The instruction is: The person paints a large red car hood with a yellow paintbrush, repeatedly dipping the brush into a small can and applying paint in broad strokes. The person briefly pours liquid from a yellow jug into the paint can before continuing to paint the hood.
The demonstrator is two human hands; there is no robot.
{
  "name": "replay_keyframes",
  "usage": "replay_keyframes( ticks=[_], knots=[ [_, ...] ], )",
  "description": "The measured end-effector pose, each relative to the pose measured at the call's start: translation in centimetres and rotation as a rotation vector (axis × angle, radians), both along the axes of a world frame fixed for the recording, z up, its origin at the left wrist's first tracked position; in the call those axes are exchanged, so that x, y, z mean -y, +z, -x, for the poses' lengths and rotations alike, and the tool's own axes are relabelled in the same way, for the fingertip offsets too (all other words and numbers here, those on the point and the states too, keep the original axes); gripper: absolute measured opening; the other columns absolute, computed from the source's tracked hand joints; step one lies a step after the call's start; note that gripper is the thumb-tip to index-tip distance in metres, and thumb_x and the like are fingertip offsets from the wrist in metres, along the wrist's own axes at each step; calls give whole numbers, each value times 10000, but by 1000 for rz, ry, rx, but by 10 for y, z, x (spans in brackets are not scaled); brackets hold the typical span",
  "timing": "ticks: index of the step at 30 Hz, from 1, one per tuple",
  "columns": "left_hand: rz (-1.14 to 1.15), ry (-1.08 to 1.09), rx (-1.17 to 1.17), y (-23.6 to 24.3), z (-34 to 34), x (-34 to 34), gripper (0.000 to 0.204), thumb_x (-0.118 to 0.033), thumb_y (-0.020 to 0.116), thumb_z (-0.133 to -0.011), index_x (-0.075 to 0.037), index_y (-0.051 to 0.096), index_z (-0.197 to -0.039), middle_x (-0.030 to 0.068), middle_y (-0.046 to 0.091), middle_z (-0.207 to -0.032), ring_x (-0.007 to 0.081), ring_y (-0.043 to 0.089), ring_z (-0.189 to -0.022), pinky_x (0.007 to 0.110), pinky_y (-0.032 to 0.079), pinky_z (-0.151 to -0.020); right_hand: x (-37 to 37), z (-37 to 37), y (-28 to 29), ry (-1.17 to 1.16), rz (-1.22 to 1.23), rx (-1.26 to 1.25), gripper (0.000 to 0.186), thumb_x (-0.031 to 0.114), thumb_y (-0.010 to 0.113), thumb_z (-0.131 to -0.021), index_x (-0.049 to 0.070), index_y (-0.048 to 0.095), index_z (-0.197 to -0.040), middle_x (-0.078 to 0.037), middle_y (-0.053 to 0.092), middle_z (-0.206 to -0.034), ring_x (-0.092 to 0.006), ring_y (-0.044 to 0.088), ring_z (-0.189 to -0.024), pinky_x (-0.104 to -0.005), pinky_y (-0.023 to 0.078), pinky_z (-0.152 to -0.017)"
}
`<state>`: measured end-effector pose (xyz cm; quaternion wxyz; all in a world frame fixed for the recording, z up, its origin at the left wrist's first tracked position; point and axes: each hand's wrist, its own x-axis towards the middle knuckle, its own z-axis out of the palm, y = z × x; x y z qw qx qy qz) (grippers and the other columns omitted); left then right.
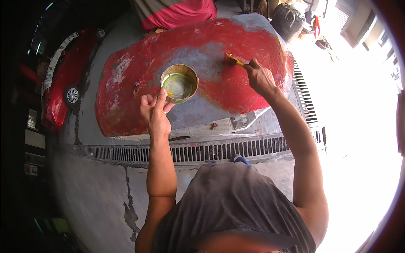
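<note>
My left hand [157, 113] grips a round, stained bowl [179, 100] by its near left rim, thumb over the edge. Pale liquid pools in its bottom, with a yellow smear near the thumb. My right hand [262, 77] is closed round the yellow handle of a paintbrush [239, 63]. Its bristles touch, or hover just over, a large curved panel [143, 59] that looks like a car body part; I cannot tell which. Patchy red covers much of the panel, with grey areas in the middle and at the far right corner.
A slotted drain grate [202, 152] runs across the floor between me and the panel, and another [304, 95] lies along its right. A red car [63, 84] stands at the left. Beyond are a red and grey cover [177, 14] and a black bag [287, 21].
</note>
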<state>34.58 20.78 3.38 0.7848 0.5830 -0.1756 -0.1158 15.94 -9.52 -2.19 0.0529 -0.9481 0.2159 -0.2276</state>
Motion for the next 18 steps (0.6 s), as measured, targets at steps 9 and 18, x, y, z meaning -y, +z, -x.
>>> replay_keyframes(
  ticks=[9,18],
  knots=[
    [72,162,-82,4,-3,-87,352,-148,738,-957,-160,394,-884,84,671,-964,227,713,-932,401,600,-754,-37,71,33,62,-167,-105,407,-94,568,-813,59,740,-1148,-195,646,-964,-356,689,-838,-442,567,-723],
    [128,94,-34,0,0,-77,302,-175,725,-970,-144,438,-883,59,644,-914,191,684,-856,366,586,-703,28,-45,6,70,-234,118,378,-84,530,-821,24,719,-1130,-254,679,-908,-395,696,-846,-480,548,-728]
  ],
)
